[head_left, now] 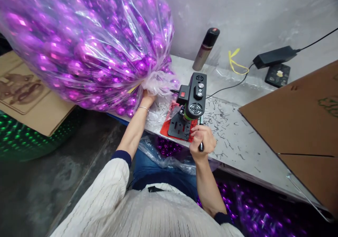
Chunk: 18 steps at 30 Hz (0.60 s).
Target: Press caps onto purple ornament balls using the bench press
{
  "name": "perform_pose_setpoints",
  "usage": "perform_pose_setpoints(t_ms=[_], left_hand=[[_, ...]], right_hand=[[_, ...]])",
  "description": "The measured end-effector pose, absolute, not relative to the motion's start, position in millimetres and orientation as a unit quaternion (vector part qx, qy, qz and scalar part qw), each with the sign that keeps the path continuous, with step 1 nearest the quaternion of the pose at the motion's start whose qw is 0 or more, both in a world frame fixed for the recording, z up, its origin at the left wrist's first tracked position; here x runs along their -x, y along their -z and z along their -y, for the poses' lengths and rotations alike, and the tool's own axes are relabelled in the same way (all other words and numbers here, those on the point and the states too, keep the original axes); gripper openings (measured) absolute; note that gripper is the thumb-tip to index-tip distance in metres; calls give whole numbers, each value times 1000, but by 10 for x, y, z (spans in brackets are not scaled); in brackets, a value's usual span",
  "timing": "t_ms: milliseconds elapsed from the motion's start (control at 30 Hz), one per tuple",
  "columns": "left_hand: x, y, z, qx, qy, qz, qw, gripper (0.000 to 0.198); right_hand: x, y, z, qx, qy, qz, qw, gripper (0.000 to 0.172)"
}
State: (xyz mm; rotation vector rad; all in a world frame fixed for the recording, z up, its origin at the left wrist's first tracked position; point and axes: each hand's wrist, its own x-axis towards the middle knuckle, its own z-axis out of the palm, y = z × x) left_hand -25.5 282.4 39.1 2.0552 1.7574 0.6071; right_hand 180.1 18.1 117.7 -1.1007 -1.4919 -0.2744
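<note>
I record a pale table [264, 170]: a bag of purple baubles [100, 54] at its left end, a red sheet [166, 128] under a black machine [195, 96] by the front edge, dark clippings [220, 130] alongside, a carton [298, 124] at right.

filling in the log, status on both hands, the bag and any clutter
Left hand partly hidden at bunched neck of clear bag. Right hand gripping lever of black machine. Purple baubles inside bag. Dark snippets littering table beside machine.

Right fingers [196, 134] around black handle [201, 147]; left fingers [149, 97] at gathered neck [157, 83] of bauble-filled bag [97, 50].
</note>
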Motion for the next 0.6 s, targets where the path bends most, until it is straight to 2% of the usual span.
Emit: perform_pose_setpoints(t_ms=[267,333,433,600], left_hand=[[266,-565,-2623,-704,-240,-633,212,34],[219,-585,-2454,-707,-293,-599,238,44],[195,-566,-2135,-689,-391,-539,286,70],[167,-463,-1659,-645,-476,-457,385,88]], right_hand=[[-1811,-1197,-178,469,115,651,586,22],[-1809,-1207,-174,470,114,653,583,22],[-1806,-1226,-171,468,114,658,578,22],[-1818,-1242,-172,467,119,660,576,22]])
